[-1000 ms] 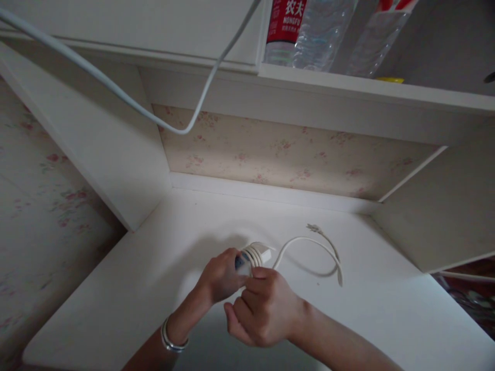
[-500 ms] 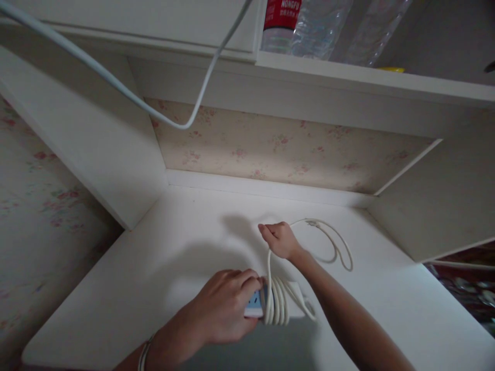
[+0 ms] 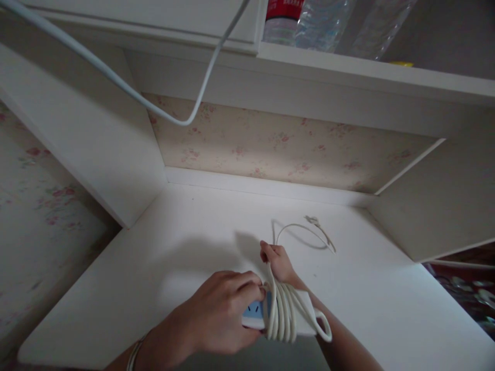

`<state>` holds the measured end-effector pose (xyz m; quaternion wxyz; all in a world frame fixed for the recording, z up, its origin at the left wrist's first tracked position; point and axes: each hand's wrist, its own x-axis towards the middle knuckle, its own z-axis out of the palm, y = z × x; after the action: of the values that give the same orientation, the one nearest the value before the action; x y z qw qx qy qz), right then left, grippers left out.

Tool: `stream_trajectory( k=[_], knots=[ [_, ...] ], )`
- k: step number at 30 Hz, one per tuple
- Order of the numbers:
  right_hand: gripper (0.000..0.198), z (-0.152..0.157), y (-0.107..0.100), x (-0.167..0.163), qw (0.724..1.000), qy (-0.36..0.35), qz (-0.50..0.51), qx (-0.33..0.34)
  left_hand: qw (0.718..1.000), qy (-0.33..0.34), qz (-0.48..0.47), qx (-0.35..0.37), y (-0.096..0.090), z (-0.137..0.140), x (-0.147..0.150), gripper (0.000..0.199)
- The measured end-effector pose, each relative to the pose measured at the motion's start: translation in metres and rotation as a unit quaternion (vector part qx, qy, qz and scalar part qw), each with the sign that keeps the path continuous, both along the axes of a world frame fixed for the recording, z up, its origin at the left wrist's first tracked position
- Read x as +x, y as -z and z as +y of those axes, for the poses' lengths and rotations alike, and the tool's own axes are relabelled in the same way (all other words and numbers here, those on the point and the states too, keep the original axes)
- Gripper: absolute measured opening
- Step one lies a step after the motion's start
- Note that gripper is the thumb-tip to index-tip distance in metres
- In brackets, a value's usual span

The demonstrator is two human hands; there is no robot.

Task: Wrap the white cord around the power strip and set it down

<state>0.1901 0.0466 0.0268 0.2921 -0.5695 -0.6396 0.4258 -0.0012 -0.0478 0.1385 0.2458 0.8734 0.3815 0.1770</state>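
Note:
My left hand [image 3: 228,309] is closed round the left end of a white and blue power strip [image 3: 254,312], held at the front of the desk. Several turns of its cream power cord [image 3: 284,314] are wrapped about the strip's middle, and one loop sticks out at the right end. Just beyond the strip, my right hand [image 3: 279,263] is closed on the cord, which runs taut from the coil into the fist. Past that hand the loose cord curves over the desk to its plug [image 3: 312,220].
The white desk [image 3: 185,221] has side panels left and right and floral wallpaper behind. Above it, a shelf [image 3: 348,67] holds plastic bottles [image 3: 323,23]. A thick white cable [image 3: 185,122] hangs across the upper left, close to the camera.
My right hand has come down and nearer the power strip, its forearm now passing behind the strip. The loose cord's loop has shrunk and slid along the desk. My left hand keeps its hold.

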Motion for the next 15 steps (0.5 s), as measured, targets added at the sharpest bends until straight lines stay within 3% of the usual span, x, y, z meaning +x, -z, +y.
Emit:
stream_trajectory(
  k=[8, 11, 15],
  knots=[
    [0.057, 0.018, -0.026, 0.000, 0.994, 0.034, -0.021, 0.098, 0.999, 0.035, -0.011, -0.023, -0.006, -0.011, 0.012, 0.030],
    [0.058, 0.021, -0.020, 0.000, 0.993, 0.026, -0.048, 0.102, 0.998, -0.005, -0.056, 0.002, -0.010, -0.013, 0.009, 0.031],
    [0.059, 0.013, 0.000, 0.002, 0.981, -0.015, -0.157, 0.113, 0.992, -0.061, -0.101, 0.041, -0.016, -0.007, 0.000, 0.031]
  ],
)
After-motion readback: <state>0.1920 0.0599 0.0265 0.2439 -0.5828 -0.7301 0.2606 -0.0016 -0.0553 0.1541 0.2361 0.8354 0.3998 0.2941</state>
